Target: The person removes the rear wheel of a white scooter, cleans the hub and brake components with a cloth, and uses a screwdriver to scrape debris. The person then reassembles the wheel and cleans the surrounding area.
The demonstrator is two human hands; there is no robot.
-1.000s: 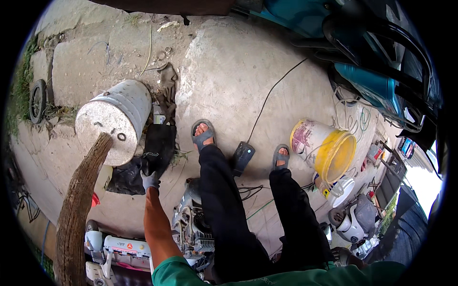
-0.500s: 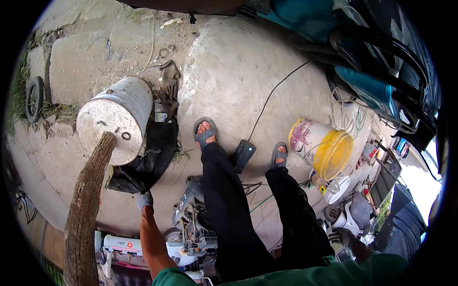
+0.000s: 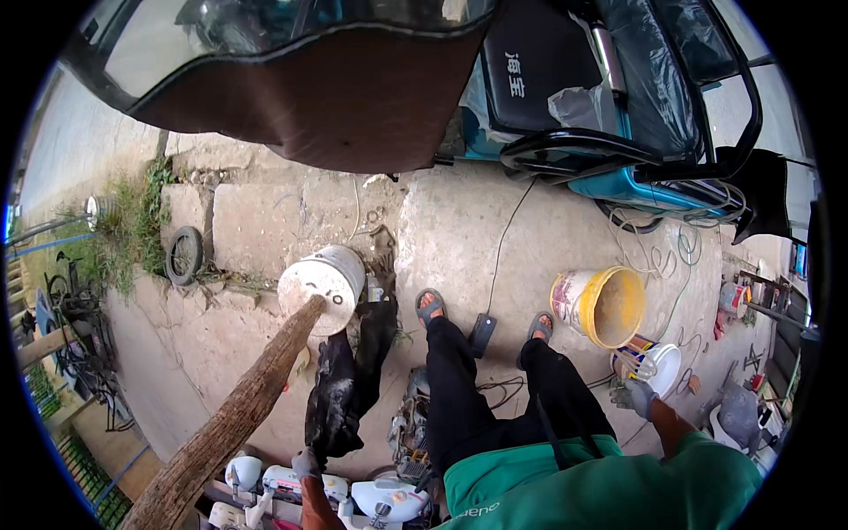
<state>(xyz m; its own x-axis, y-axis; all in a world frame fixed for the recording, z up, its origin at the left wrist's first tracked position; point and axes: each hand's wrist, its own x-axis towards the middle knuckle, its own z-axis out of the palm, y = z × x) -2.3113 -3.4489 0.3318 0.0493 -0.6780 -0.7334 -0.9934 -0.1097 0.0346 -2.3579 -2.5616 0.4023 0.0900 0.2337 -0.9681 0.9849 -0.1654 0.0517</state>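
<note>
A wide, round look down from a person's head.
The camera is the left one of two worn side by side. It faces down at the floor (image 3: 495, 221) and leans forward enough to see the cart (image 3: 609, 183) along the top. The shirt (image 3: 574, 477) is very near, at the bottom. The legs (image 3: 461, 389) stretch away from it to the sandals (image 3: 432, 306), farther down near the middle. The left hand (image 3: 306, 465) and right hand (image 3: 633, 398) both fit in, low down. The log (image 3: 234, 406) looks fatter where it comes nearer, at bottom left. Straight things bend near the dark edge.
</note>
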